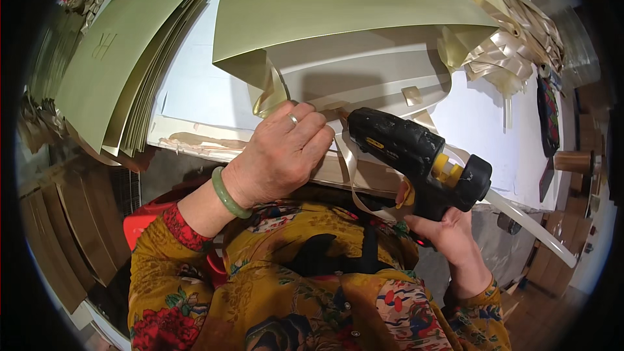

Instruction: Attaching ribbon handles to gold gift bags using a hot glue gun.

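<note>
My right hand [448, 234] grips a black hot glue gun [395, 136] by its handle, a finger at the yellow trigger. A long translucent glue stick [531, 226] sticks out of its back end. The nozzle points left at the near edge of an olive-gold paper bag [341, 9], which lies on its side with its mouth towards me. My left hand [292, 146] has its fingers closed at that edge beside the nozzle; what they pinch is hidden. A cream satin ribbon [351, 170] hangs in a loop below the bag's edge. Inside the bag sits a small ribbon patch [411, 96].
A stack of similar flat bags [131, 68] leans on the left of the white table [195, 92]. Bundled cream ribbons [507, 53] and glue sticks [508, 109] lie at the right. Cardboard boxes [73, 234] stand at the lower left, near a red plastic chair [141, 226].
</note>
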Tool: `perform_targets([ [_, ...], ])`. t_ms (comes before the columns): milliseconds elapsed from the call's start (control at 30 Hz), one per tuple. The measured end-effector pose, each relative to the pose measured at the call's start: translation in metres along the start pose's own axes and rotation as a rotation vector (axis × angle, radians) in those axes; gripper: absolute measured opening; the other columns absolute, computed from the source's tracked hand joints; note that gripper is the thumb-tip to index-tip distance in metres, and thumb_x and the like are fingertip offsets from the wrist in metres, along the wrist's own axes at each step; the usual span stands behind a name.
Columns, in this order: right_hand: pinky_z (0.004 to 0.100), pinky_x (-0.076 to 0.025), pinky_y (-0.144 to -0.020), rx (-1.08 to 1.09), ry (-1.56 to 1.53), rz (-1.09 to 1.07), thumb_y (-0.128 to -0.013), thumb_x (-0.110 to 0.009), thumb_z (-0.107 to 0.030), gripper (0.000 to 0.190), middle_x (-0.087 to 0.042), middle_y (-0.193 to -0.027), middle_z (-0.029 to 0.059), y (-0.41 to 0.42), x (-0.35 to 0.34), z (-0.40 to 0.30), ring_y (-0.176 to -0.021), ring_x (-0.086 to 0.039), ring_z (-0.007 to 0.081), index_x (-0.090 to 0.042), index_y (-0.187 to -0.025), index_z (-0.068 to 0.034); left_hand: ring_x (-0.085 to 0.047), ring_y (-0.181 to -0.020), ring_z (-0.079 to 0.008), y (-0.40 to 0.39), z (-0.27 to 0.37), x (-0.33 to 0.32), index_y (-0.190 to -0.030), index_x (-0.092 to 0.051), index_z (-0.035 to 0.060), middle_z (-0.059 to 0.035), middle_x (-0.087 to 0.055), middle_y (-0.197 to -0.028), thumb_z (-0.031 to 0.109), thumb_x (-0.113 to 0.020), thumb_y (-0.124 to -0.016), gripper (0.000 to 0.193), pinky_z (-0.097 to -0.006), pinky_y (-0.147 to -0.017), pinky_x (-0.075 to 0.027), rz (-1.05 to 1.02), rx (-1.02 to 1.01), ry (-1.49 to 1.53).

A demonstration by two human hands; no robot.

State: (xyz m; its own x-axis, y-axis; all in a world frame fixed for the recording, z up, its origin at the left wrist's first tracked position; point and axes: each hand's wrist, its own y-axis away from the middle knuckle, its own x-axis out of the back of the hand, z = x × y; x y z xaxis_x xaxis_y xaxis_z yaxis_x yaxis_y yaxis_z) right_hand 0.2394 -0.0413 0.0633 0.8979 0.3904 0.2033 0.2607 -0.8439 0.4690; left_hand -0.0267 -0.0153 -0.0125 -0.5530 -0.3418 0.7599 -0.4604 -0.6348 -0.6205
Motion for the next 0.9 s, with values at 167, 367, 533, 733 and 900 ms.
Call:
perform_targets([
  [167, 0.0275, -0.049, -0.080, 0.051, 0.147, 0.010, -0.065, -0.070, 0.005, 0.035, -0.065, -0.093, 0.0020, 0.006, 0.003, 0.002, -0.088, -0.061, 0.0121, -0.066, -0.099, -0.003, -0.058, -0.077, -0.0255, 0.003, -0.002, -0.003, -0.089, -0.060, 0.0010, -0.0090, -0.057, -0.084, -0.002, -0.070, -0.065, 0.026, -0.0345, -0.065, -0.046, 0.017, 0.002, 0.037],
  [367, 0.0270, -0.048, -0.080, 0.004, -0.016, 0.058, -0.064, -0.069, 0.002, 0.038, -0.065, -0.092, 0.0019, 0.010, 0.004, -0.007, -0.088, -0.060, 0.0113, -0.065, -0.102, -0.003, -0.059, -0.077, -0.0255, 0.003, -0.002, -0.003, -0.088, -0.060, 0.0013, -0.0088, -0.056, -0.083, -0.001, -0.071, -0.065, 0.025, -0.0343, -0.064, -0.046, 0.024, -0.008, 0.035],
  [533, 0.0268, -0.047, -0.077, 0.035, 0.012, 0.071, -0.064, -0.069, -0.002, 0.040, -0.064, -0.090, 0.0020, -0.001, 0.002, -0.015, -0.085, -0.059, 0.0128, -0.063, -0.104, -0.003, -0.059, -0.076, -0.0252, 0.003, -0.002, -0.002, -0.087, -0.060, 0.0016, -0.0087, -0.056, -0.083, -0.001, -0.070, -0.066, 0.024, -0.0340, -0.064, -0.046, 0.033, -0.012, 0.033],
  [733, 0.0292, -0.050, -0.077, -0.012, 0.202, 0.047, -0.061, -0.071, -0.002, 0.042, -0.064, -0.088, 0.0031, -0.005, 0.012, -0.007, -0.083, -0.061, 0.0146, -0.063, -0.103, -0.002, -0.059, -0.076, -0.0250, 0.002, -0.003, -0.002, -0.086, -0.060, 0.0014, -0.0088, -0.057, -0.082, 0.001, -0.069, -0.066, 0.022, -0.0341, -0.064, -0.047, 0.025, -0.011, 0.033],
  [900, 0.0282, -0.051, -0.074, 0.048, -0.033, 0.046, -0.058, -0.069, 0.000, 0.050, -0.066, -0.092, 0.0091, -0.005, 0.014, -0.002, -0.083, -0.064, 0.0169, -0.062, -0.107, 0.001, -0.059, -0.076, -0.0252, 0.003, -0.004, -0.002, -0.086, -0.060, 0.0004, -0.0092, -0.056, -0.082, 0.001, -0.069, -0.066, 0.022, -0.0340, -0.063, -0.047, 0.013, -0.011, 0.045],
])
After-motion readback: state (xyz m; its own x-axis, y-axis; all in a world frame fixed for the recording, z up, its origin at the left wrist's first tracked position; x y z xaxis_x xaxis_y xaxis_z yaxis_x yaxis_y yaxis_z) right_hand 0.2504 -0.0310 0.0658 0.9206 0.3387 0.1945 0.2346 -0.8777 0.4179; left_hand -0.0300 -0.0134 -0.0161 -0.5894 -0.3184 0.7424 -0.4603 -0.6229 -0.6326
